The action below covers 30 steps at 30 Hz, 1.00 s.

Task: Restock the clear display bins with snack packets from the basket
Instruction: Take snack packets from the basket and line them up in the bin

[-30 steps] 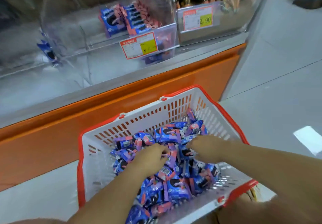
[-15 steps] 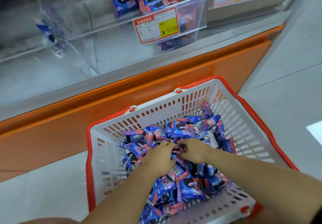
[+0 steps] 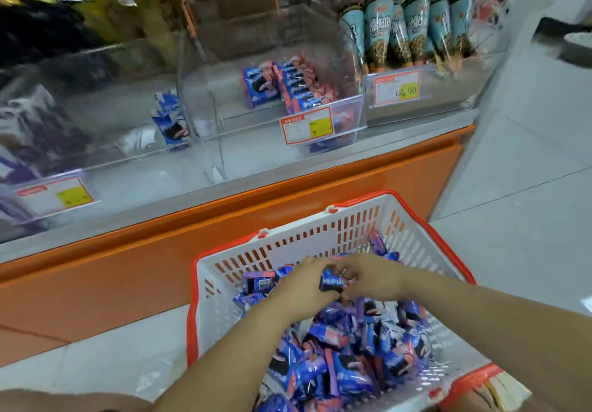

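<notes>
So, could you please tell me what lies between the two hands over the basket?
A blue snack packet, gripped by the left hand and right hand together above the basket; the head view shows it.

Head view, looking forward and down, basket (image 3: 323, 238) close below, display bins (image 3: 272, 97) farther ahead

The basket (image 3: 304, 245) is white with a red rim; the packets (image 3: 336, 373) are blue and pink; the counter front (image 3: 128, 277) is orange.
</notes>
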{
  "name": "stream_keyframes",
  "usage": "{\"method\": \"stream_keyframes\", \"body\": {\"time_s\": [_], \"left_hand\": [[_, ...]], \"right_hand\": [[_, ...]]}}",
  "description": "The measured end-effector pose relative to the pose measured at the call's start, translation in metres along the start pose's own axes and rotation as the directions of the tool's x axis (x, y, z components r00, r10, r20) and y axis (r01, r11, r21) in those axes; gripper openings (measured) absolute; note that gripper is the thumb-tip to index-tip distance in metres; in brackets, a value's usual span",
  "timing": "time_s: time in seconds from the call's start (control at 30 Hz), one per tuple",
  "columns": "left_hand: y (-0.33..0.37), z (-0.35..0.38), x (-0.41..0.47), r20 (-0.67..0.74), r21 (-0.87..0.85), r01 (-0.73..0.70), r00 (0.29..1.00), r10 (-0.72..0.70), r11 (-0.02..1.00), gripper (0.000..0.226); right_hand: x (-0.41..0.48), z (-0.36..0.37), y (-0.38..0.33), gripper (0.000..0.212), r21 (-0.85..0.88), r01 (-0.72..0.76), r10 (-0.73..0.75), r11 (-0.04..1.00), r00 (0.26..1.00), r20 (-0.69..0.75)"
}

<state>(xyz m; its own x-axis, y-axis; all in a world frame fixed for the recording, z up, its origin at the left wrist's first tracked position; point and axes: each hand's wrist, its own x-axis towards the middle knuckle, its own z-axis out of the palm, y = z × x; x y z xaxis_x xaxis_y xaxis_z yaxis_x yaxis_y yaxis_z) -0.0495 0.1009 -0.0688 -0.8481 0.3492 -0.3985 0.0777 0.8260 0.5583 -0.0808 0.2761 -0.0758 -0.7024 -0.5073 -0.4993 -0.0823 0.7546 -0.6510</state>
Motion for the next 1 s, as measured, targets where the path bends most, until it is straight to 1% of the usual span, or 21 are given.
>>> {"method": "stream_keyframes", "body": {"time_s": [0.1, 0.17, 0.23, 0.33, 0.4, 0.47, 0.53, 0.6, 0.63, 0.7, 0.8, 0.87, 1.0], "left_hand": [[0.031, -0.040, -0.015, -0.131, -0.131, -0.073, 0.990, 0.056, 0.989, 0.051], [0.050, -0.068, -0.025, -0.238, -0.167, -0.140, 0.966, 0.099, 0.976, 0.051], [0.067, -0.098, -0.035, -0.332, -0.152, -0.213, 0.931, 0.153, 0.965, 0.050], [0.088, -0.145, -0.052, -0.438, -0.089, -0.261, 0.877, 0.197, 0.961, 0.049], [0.097, -0.176, -0.061, -0.491, 0.003, -0.263, 0.840, 0.231, 0.965, 0.050], [0.102, -0.203, -0.066, -0.533, 0.068, -0.224, 0.816, 0.225, 0.972, 0.049], [0.101, -0.226, -0.064, -0.590, 0.102, -0.188, 0.780, 0.211, 0.977, 0.044], [0.096, -0.244, -0.057, -0.644, 0.101, -0.139, 0.746, 0.171, 0.985, 0.039], [0.091, -0.251, -0.052, -0.666, 0.090, -0.106, 0.733, 0.139, 0.990, 0.038], [0.080, -0.263, -0.037, -0.695, 0.075, -0.023, 0.715, 0.069, 0.997, 0.035], [0.063, -0.275, -0.003, -0.706, 0.097, 0.110, 0.708, -0.009, 0.989, 0.031], [0.053, -0.282, 0.024, -0.694, 0.110, 0.193, 0.717, -0.064, 0.975, 0.031], [0.035, -0.293, 0.083, -0.658, 0.110, 0.298, 0.737, -0.155, 0.948, 0.041]], "right_hand": [[-0.027, -0.039, -0.030, 0.026, -0.018, 0.063, -0.065, 0.998, 0.981, -0.185], [-0.047, -0.066, -0.051, 0.028, -0.052, 0.137, -0.146, 0.989, 0.947, -0.287], [-0.065, -0.092, -0.075, 0.029, -0.106, 0.200, -0.225, 0.974, 0.901, -0.371], [-0.087, -0.128, -0.116, 0.028, -0.185, 0.273, -0.329, 0.944, 0.818, -0.472], [-0.094, -0.148, -0.142, 0.027, -0.253, 0.317, -0.404, 0.914, 0.750, -0.523], [-0.094, -0.164, -0.163, 0.025, -0.297, 0.362, -0.468, 0.884, 0.692, -0.550], [-0.086, -0.181, -0.176, 0.023, -0.324, 0.370, -0.492, 0.871, 0.639, -0.592], [-0.072, -0.198, -0.180, 0.023, -0.346, 0.346, -0.489, 0.872, 0.596, -0.636], [-0.065, -0.205, -0.179, 0.024, -0.360, 0.314, -0.478, 0.878, 0.590, -0.651], [-0.048, -0.218, -0.173, 0.028, -0.412, 0.197, -0.441, 0.889, 0.609, -0.659], [-0.022, -0.231, -0.160, 0.034, -0.531, 0.022, -0.412, 0.847, 0.657, -0.631], [-0.008, -0.235, -0.154, 0.036, -0.593, -0.036, -0.416, 0.804, 0.679, -0.605], [0.014, -0.243, -0.146, 0.035, -0.668, -0.076, -0.455, 0.741, 0.675, -0.581]]}}
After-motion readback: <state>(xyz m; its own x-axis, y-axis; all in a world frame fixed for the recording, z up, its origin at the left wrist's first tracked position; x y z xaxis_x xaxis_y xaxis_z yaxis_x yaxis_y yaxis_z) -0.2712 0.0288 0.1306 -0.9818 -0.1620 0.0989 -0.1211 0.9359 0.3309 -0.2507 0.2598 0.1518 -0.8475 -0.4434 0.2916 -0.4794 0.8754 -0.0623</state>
